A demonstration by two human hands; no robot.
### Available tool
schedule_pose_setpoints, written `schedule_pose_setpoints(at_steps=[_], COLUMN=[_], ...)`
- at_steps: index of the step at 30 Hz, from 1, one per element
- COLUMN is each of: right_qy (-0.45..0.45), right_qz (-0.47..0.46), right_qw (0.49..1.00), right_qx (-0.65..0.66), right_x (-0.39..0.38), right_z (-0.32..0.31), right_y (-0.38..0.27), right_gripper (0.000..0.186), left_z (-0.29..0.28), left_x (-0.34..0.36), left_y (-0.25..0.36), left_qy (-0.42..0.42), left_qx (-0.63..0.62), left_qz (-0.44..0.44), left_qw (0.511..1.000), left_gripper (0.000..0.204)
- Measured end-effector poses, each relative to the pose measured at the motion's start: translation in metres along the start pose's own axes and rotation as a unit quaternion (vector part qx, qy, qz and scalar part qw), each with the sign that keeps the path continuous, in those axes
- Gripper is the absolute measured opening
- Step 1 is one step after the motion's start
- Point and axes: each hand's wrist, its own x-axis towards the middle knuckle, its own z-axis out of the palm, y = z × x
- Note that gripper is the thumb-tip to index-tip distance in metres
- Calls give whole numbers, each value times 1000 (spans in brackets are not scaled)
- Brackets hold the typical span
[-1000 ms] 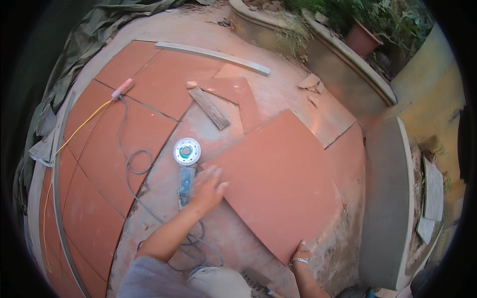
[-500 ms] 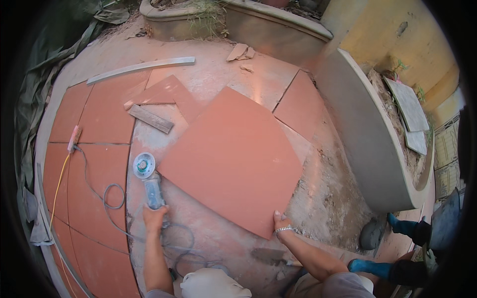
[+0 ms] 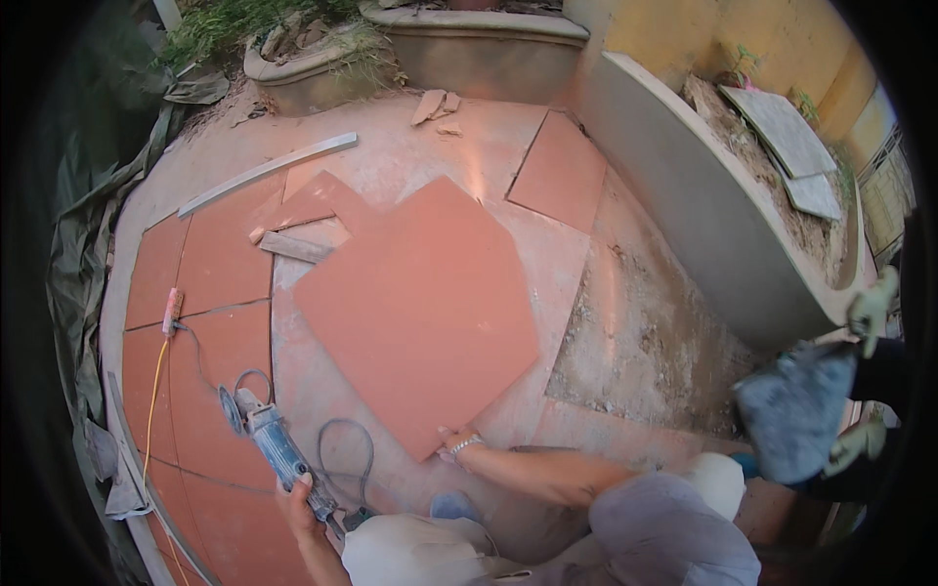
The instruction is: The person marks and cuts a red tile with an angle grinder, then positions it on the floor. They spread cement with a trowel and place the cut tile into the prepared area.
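My left hand (image 3: pixel 307 496) is wrapped round the body of a blue-grey angle grinder (image 3: pixel 277 447), whose disc points away to the far left. The grinder is off the floor, over the tiles at my left. With my right hand (image 3: pixel 457 445), a chain bracelet at its wrist, I grip the near corner of a large terracotta tile (image 3: pixel 420 303). That tile appears tilted, with its near corner toward me and its far edge over other tile pieces. The fingers under the corner are hidden.
A wooden strip (image 3: pixel 295 246) and a cut tile piece (image 3: pixel 322 200) lie beyond the big tile. A metal straightedge (image 3: pixel 269 174) lies farther back. At left runs a yellow cord (image 3: pixel 153 391). A gloved co-worker holds a grey bucket-like container (image 3: pixel 796 410) at right, near a curved planter wall (image 3: pixel 703 186).
The grinder has moved nearer to me and to the left, away from the tile's edge. My right hand and the tile corner have shifted left. The co-worker's gloved hands and container have come into view.
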Motion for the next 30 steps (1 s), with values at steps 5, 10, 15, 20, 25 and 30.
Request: schedule_pose_setpoints(at_steps=[5, 10, 15, 20, 25, 30], right_qy=[-48, -67, -149, 239, 354, 323], right_qz=[-10, -22, -89, -336, -225, -225], right_qw=[994, 977, 882, 816, 841, 887], right_qx=[-94, -201, -437, -404, -341, -241], right_x=[17, 21, 30, 51, 59, 78], right_z=[21, 17, -20, -92, -151, -156], right_y=[10, 8, -20, -122, -162, -152], right_gripper=[38, 36, 33, 44, 59, 57], left_z=[17, 37, 38, 30, 21, 12], left_x=[-48, -59, -36, -21, -26, -33], left_y=[23, 37, 12, -25, -45, -52], left_qy=[-10, 11, 2, 16, 4, 0], left_qx=[32, 82, 130, 91, 98, 86], left_qz=[2, 10, -26, -71, -75, -56], left_qw=[999, 997, 991, 993, 992, 995], left_gripper=[54, 57, 48, 41, 41, 43])
